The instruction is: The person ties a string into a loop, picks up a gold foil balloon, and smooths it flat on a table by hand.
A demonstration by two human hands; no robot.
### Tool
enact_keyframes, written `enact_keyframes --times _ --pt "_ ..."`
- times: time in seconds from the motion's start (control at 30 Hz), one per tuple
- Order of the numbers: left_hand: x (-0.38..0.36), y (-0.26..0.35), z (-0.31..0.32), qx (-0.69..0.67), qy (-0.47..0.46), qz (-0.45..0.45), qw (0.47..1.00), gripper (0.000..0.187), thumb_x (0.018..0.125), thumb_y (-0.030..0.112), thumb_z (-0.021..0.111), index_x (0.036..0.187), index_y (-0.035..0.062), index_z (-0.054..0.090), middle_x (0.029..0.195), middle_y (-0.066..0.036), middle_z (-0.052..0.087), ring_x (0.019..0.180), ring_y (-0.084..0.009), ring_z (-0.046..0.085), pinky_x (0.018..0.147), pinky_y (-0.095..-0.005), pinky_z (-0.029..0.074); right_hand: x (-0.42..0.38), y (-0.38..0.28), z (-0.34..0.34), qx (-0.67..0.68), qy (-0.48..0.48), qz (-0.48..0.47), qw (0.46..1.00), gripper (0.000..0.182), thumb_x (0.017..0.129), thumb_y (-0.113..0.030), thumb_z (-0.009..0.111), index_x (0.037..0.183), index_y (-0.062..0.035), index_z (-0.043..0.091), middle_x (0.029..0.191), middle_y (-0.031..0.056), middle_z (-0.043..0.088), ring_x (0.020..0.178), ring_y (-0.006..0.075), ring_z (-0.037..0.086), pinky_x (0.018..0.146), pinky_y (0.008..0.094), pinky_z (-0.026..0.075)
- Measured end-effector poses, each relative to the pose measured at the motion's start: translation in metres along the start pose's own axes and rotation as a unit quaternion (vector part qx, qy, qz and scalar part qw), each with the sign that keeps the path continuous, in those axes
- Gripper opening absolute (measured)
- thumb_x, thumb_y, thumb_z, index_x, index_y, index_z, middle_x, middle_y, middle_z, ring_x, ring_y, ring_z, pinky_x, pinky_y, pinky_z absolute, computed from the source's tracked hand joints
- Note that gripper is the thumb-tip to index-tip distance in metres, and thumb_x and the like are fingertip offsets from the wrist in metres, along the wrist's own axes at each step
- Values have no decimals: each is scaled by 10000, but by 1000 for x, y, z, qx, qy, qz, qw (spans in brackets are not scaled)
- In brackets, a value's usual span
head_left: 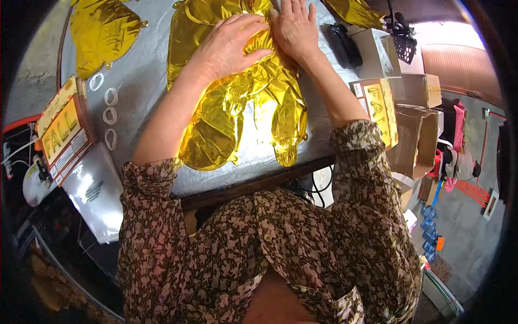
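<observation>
A flat, wrinkled gold foil balloon point(216, 135) lies across the silvery tabletop. My left hand point(229, 46) rests on its upper part, fingers apart and slightly bent, with nothing visibly gripped. Beside it, my right hand point(294, 29) lies flat along the balloon's upper right edge, fingers stretched away from me. The far end of the foil runs out of the top of the view. Another gold foil balloon point(105, 38) lies at the upper left, and part of a further gold foil piece point(356, 12) shows at the upper right.
Several white rings point(110, 116) lie left of the balloon. A black object point(344, 46) sits to the right. Packs printed "FALL" point(62, 129) stand at the left edge, with another printed pack point(377, 110) at right. Open cardboard boxes point(413, 137) stand beyond it.
</observation>
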State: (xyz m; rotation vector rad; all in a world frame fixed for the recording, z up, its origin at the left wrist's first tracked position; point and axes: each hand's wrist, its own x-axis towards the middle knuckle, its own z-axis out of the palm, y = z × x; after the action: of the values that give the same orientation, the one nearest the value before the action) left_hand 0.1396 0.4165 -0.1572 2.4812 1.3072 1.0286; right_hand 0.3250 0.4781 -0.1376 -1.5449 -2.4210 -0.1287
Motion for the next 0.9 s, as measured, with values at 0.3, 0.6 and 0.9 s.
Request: enact_keyframes --times 0.3,0.6,0.9 --pt "2 8 -9 -43 -15 -54 998 667 879 363 772 1416 74 501 1389 -140 596 1279 -362 559 1091 -458 438 -4 5 15 111 3 13 994 607 1059 -291 441 1546 32 277 1598 264 316 1502 407 276 1217 557 217" --pt "4 5 -9 -72 -18 -53 996 800 863 305 781 1520 120 365 1387 -136 602 1268 -365 571 1101 -465 434 -12 -4 11 132 -31 24 990 573 1064 -255 417 1548 23 285 1596 236 349 1502 374 295 1218 552 216" --pt "5 3 -13 -68 -56 -53 995 836 860 330 783 1540 97 355 1433 -186 553 1308 -374 536 1115 -463 429 -19 -8 23 80 52 -1 995 560 1037 -253 445 1531 -11 342 1585 186 401 1498 355 319 1225 563 197"
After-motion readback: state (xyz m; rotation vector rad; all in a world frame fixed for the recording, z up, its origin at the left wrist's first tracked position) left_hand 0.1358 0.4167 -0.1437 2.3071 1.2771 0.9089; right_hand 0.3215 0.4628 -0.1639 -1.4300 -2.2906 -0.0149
